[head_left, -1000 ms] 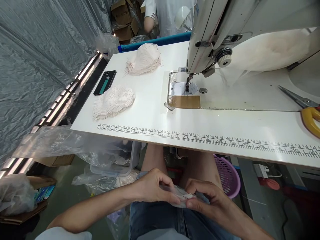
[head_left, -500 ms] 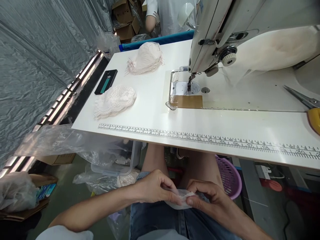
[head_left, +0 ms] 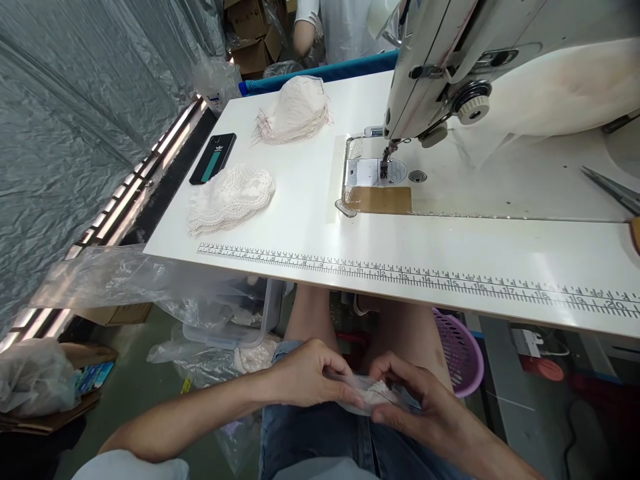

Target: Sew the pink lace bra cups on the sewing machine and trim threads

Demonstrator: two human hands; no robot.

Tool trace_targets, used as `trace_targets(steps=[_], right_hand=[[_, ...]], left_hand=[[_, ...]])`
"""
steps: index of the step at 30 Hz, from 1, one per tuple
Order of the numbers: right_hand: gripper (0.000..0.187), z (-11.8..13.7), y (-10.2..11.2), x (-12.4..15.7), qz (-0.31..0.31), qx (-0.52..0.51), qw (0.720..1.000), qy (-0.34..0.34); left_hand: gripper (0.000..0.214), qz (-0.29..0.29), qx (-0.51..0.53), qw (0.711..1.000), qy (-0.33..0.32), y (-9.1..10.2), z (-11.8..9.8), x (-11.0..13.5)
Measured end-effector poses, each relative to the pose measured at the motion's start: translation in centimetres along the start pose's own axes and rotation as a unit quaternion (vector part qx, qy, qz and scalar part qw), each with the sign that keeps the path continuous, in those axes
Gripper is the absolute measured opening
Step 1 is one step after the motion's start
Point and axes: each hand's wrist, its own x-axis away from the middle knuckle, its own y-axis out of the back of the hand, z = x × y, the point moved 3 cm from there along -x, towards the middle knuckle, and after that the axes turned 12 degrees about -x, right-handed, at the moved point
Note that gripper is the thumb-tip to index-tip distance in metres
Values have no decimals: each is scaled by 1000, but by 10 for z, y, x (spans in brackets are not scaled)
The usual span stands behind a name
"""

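Over my lap I hold a small translucent whitish piece with a white, lacy-looking part; I cannot tell whether it is thin cloth or plastic. My left hand pinches its left end between thumb and fingers. Around the right end curls my right hand, thumb below and fingers above, with the lacy part showing between them. Both hands are below the front edge of the white sewing table. On the table's left side lie a stack of cream lace pieces and a stack of pale cup-shaped pieces.
A sewing machine stands at the right, with scissors beside it. A dark phone lies near the left edge. Under the table are a clear plastic bin and a purple basket. Another person is behind the table.
The right thumb and fingers have spread further apart, and more of the lacy part shows between them. My left hand keeps its pinch. The view has shifted slightly.
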Motion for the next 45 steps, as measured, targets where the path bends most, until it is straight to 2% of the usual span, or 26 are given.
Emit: trace_targets(steps=[5, 12, 14, 22, 29, 37, 45], right_hand=[[21, -1, 0, 1, -17, -16, 1000, 1], [39, 1, -1, 0, 5, -82, 996, -38], [36, 3, -3, -2, 16, -96, 994, -48], [33, 3, -5, -5, 24, -142, 989, -19], [30, -1, -5, -7, 47, -210, 976, -36], [31, -3, -5, -8, 18, -196, 978, -69], [25, -19, -3, -6, -8, -240, 967, -83]], left_hand=[[28, 4, -14, 1000, -14, 0, -1, 1], [26, -7, -42, 999, -33, 0, -4, 3], [27, -4, -49, 998, -29, 0, -5, 4], [31, -4, -67, 998, -9, 1, -6, 4], [24, 17, -18, 1000, -4, 2, -7, 3], [35, 32, 29, 999, -3, 3, -1, 2], [32, 54, 95, 994, 24, 1, 11, 1]])
